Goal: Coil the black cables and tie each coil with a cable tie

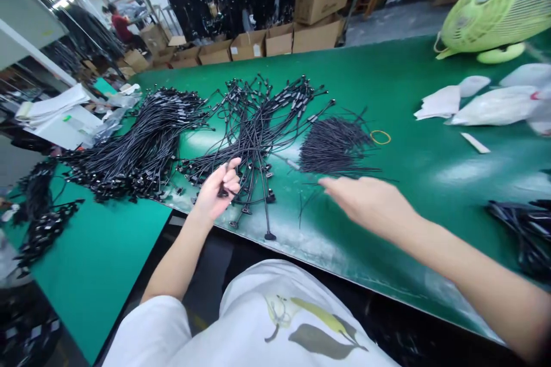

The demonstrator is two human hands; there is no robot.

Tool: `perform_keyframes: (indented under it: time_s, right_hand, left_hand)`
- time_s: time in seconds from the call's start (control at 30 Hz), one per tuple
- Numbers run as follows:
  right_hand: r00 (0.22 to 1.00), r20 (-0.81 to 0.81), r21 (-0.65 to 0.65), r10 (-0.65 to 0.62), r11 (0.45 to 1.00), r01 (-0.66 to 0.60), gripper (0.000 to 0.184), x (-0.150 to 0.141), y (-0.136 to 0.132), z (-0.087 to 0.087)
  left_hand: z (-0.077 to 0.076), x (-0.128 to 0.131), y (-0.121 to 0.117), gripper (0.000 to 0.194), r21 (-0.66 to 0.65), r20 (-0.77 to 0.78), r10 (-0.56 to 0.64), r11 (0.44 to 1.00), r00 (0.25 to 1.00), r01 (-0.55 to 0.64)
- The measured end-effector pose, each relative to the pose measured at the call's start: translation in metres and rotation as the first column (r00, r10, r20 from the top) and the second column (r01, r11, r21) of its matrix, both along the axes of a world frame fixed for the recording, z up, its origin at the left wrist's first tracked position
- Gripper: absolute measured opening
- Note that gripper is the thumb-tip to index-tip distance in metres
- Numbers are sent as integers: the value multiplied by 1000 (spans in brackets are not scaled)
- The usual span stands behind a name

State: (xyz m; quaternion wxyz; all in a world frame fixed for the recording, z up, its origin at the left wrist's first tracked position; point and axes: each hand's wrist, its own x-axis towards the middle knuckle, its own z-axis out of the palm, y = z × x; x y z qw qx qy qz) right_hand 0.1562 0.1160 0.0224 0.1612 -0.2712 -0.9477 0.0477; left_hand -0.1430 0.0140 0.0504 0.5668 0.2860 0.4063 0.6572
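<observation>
My left hand (217, 189) is closed on a few black cables at the near edge of a loose spread of black cables (253, 126) on the green table (400, 74). My right hand (365, 200) reaches leftward, blurred, fingers stretched out, just below a fan-shaped pile of thin black ties (333, 146). It holds nothing that I can see. A larger heap of black cables (138, 143) lies to the left.
A yellow rubber band (380, 137) lies beside the ties. White bags and paper (495, 106) and a green fan (495, 8) sit at the right. Cardboard boxes (279, 40) line the far edge. More black cables (525, 229) lie near right. A person in red (120, 26) works far left.
</observation>
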Motion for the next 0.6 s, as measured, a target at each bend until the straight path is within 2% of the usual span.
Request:
perform_keyframes:
  time_s: [0.03,0.1,0.13,0.17,0.2,0.27,0.33,0.4,0.43,0.47,0.53,0.57,0.6]
  right_hand:
    - [992,49,-21,114,993,-113,28,-9,-14,7]
    - [938,45,-139,342,932,-334,28,-26,-34,23]
    - [922,-17,-200,388,902,-383,27,-33,-38,30]
    - [923,-97,-256,373,887,-386,27,-40,-39,36]
    - [934,-178,-306,310,885,-351,26,-45,-37,40]
    - [939,-326,-376,112,896,-237,23,-52,-27,40]
    - [873,-482,-394,-74,908,-140,23,-57,-18,30]
    - [766,-607,-434,-213,896,-94,40,-63,-16,14]
    - [723,-630,-505,-284,857,-103,43,-67,-17,5]
    - [684,-631,-601,-366,788,-133,39,-72,-20,-4]
    - [592,-593,-775,-545,587,-235,31,-80,-28,-17]
    - [530,-572,-815,-625,502,-288,31,-83,-32,-21]
    - [462,-559,-829,-689,452,-330,32,-86,-36,-24]
  left_hand:
    - [-5,11,2,24,8,-120,-10,1000,993,11]
    - [-15,34,4,26,31,-387,-58,997,920,76]
    - [-19,45,3,28,37,-493,-89,992,866,123]
    - [-23,55,1,29,32,-559,-126,984,820,173]
    - [-25,63,-1,30,21,-580,-167,975,798,219]
    - [-26,73,-5,33,24,-509,-203,968,837,249]
    - [-24,77,-4,33,52,-343,-178,977,923,208]
    - [-21,79,1,31,66,-165,-116,990,979,128]
    - [-21,80,3,29,54,-92,-83,995,992,88]
    - [-21,82,6,28,31,-30,-58,998,998,59]
    - [-26,89,9,29,-33,62,-49,998,997,51]
    - [-29,94,9,32,-62,101,-58,996,993,64]
    - [-33,98,8,36,-85,135,-74,993,988,86]
